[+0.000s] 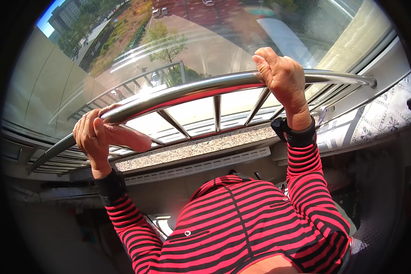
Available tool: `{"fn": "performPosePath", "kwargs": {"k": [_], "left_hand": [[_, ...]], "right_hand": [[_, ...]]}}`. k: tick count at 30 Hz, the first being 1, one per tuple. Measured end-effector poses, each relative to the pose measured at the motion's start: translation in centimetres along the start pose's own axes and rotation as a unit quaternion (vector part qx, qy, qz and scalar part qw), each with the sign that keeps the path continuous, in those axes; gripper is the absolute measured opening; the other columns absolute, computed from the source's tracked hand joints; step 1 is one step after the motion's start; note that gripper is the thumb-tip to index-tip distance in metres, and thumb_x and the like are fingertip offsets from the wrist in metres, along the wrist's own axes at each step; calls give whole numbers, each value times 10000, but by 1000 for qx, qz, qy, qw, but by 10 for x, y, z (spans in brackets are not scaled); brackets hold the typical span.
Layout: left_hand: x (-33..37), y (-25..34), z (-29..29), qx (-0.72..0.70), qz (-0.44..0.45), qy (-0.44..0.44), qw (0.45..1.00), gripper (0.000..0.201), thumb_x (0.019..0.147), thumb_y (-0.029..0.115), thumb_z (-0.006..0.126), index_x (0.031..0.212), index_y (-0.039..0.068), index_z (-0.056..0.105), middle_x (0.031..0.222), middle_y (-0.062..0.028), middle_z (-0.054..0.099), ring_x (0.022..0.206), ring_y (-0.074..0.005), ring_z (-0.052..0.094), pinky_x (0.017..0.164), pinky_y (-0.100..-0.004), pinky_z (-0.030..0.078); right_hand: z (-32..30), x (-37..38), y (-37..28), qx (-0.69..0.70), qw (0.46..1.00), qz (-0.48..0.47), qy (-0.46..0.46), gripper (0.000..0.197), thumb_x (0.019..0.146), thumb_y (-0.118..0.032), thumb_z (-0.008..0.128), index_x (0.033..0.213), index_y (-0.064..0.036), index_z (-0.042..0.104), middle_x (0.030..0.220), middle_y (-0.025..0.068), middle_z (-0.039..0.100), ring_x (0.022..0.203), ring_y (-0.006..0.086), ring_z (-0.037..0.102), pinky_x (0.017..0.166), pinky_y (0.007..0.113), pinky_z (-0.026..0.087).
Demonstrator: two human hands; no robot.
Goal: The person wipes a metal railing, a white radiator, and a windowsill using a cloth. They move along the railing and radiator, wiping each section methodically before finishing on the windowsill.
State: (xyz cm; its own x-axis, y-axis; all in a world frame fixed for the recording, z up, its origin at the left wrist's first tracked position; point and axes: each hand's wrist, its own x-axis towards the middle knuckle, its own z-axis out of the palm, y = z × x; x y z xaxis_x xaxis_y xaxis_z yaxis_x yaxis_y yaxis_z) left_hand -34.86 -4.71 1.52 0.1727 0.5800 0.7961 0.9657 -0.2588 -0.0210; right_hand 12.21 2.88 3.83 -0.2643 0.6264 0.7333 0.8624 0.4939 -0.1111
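Lower frame: red-and-black striped shirt [242, 223] fills the bottom, cut off by the edge; floor area below and to either side is dark and hard to make out. Black corners from the fisheye rim hide the outer scene.

Both forearms rise from the striped sleeves, each with a black wrist band [110, 186]. Left hand [96, 137] sits on the low left end of the steel handrail [196, 89], fingers curled over the top of the tube, thumb stretched out to the right under the bar; fingertips hidden behind the rail. Right hand [283, 75] is higher and further right, fingers wrapped over the rail from the near side, back of hand facing the camera, grip closed on the tube; fingertips not visible.

Handrail runs as a curved shiny bar across the middle, left low to right high, with vertical balusters [217, 112] dropping to a speckled granite sill [201, 146]. White vent strip [196, 168] just under the sill. Patterned tile surface [383, 116] at right.

Beyond: window glass with reflections of the rail, then trees [169, 43], paved ground and buildings far below.
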Motion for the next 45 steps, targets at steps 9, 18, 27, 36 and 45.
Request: {"fn": "performPosePath", "kwargs": {"k": [9, 18, 27, 36, 45], "left_hand": [[-54, -164, -28, -25, -159, 18, 987, 405, 1071, 326, 436, 1020, 39, 717, 1006, -129, 728, 965, -336, 656, 911, -420, 481], [-39, -105, -13, 55, -166, 18, 984, 422, 1062, 350, 393, 973, 100, 721, 933, -68, 728, 904, -295, 641, 901, -418, 441], [34, 122, 42, 10, -50, 94, 994, 300, 1020, 255, 490, 888, 119, 723, 839, -29, 701, 804, -239, 638, 822, -372, 415], [71, 256, 77, -49, 1, 64, 997, 184, 902, 296, 647, 937, 121, 694, 888, -31, 685, 798, -224, 621, 841, -386, 394], [55, 198, 55, -65, 61, 16, 996, 327, 936, 346, 658, 1123, 92, 744, 1053, -73, 727, 964, -245, 694, 900, -377, 457]], "right_hand": [[1, 0, -4, 23, 1000, 14, 13, 153, 1011, -291, 632, 966, -146, 649, 593, 81, 616, 564, 299, 633, 543, 414, 481], [4, 1, -2, 8, 999, -11, 43, 152, 999, -271, 645, 947, -128, 636, 571, 76, 602, 537, 290, 621, 534, 404, 474], [3, -1, 0, -7, 1000, -14, 25, 79, 967, -196, 665, 989, -120, 659, 595, 68, 600, 574, 294, 612, 577, 409, 460], [0, -2, 3, 42, 997, -55, 43, 94, 960, -172, 697, 1002, -94, 667, 614, 59, 558, 553, 264, 549, 580, 384, 409], [3, -3, 1, 38, 996, -56, 51, 112, 933, -143, 710, 1022, -82, 681, 630, 67, 576, 574, 281, 557, 606, 388, 430]]}}
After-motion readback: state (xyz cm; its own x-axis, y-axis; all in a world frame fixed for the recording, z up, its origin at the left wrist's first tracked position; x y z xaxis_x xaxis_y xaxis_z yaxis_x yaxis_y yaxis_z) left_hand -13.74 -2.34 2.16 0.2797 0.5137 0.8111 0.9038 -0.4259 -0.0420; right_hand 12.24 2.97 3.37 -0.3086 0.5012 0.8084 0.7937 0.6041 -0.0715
